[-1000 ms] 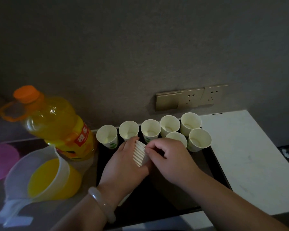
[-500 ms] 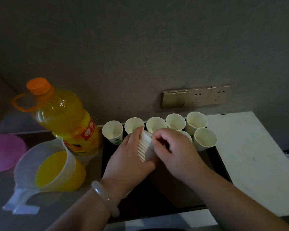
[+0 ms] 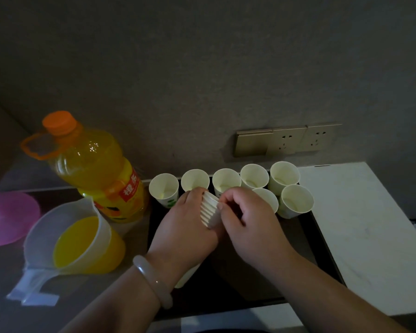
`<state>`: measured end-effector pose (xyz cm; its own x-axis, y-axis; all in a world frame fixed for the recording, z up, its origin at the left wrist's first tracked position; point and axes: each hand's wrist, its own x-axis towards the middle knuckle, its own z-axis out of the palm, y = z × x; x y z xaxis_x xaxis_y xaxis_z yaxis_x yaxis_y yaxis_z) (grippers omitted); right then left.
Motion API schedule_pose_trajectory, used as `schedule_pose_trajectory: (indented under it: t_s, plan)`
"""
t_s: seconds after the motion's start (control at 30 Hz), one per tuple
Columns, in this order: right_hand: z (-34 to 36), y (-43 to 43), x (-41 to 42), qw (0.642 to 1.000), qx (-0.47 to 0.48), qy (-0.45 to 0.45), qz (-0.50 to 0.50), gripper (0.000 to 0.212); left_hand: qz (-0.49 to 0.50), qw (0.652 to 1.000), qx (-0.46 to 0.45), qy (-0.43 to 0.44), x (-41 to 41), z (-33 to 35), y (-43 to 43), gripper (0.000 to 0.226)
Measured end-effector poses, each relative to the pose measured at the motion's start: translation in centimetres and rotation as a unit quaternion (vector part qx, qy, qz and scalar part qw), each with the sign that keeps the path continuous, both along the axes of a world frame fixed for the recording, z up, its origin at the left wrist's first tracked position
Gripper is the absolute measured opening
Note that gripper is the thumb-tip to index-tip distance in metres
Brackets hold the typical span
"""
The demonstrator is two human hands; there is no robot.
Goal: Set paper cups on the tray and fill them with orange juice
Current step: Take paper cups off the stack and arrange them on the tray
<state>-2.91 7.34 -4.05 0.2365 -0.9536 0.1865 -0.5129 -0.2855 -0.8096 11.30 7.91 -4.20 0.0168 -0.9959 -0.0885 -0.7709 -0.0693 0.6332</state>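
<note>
We've got the tray in the middle, with a row of cups along its back edge and two cups just in front of the row's right end. Our left hand and right hand meet over the tray, both gripping the cup stack. The bottle sits left of the tray, the jug in front of it, the lid further left, and the sockets on the wall behind.
</note>
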Motion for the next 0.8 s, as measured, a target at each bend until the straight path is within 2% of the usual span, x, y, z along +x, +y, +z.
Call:
schedule_pose_trajectory:
  t_s: [0.33, 0.47, 0.6, 0.7, 0.8]
  plan:
    - [-0.6, -0.4, 0.1, 1.000, -0.023, -0.006, -0.002, 0.011, -0.005, 1.000, 0.003, -0.003, 0.2, 0.1, -0.2, 0.060]
    - [1.0, -2.5, -1.9, 0.994, -0.066, -0.014, -0.088, 0.008, -0.002, 1.000, 0.021, -0.010, 1.0, -0.8, 0.8, 0.071]
    - [2.1, -4.1, -4.5, 0.978, -0.176, 0.079, -0.080, 0.011, 0.034, 0.999, 0.024, -0.006, 1.8, -1.6, 1.7, 0.072]
    - [-0.6, -3.7, -3.7, 0.970, -0.203, 0.131, -0.009, 0.012, 0.045, 0.999, 0.009, 0.003, 1.6, -1.2, 1.3, 0.069]
    - [-4.3, -3.4, -2.9, 0.947, -0.247, 0.204, 0.033, 0.007, 0.047, 0.999, -0.001, 0.006, 1.4, -0.8, 1.0, 0.069]
